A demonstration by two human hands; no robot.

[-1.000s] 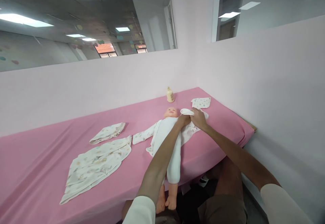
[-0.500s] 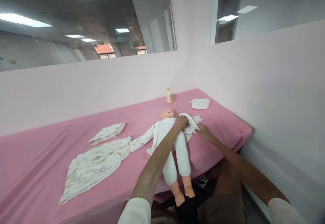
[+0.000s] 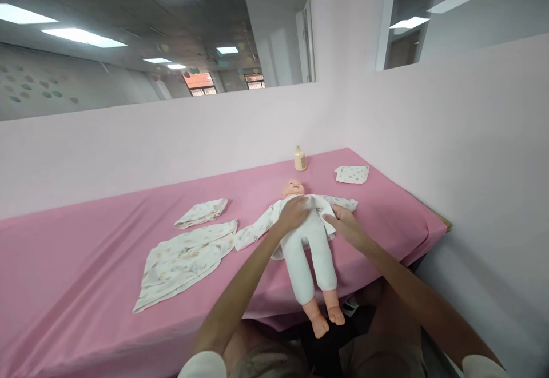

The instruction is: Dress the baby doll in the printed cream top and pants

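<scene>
A baby doll (image 3: 311,241) with a white cloth body lies on its back on the pink-covered table, its bare feet over the front edge. Both its arms are in the long sleeves of a patterned white baby shirt (image 3: 257,226), which hangs open at the front. My left hand (image 3: 294,212) lies across the doll's chest, fingers stretched out, apparently flat on it. On the right side, my right hand (image 3: 346,226) pinches the edge of the shirt's front panel between thumb and fingers.
Patterned baby clothing (image 3: 189,261) lies spread at left, with a smaller folded garment (image 3: 201,213) behind it. A cream bottle (image 3: 300,159) stands near the back wall. A folded patterned cloth (image 3: 351,174) lies at back right. Walls border the pink table (image 3: 103,241) behind and right.
My left hand has moved from the bunched cloth at the doll's right-hand side of the picture onto its chest. The shirt's front panel now lies flatter, still held by my right hand.
</scene>
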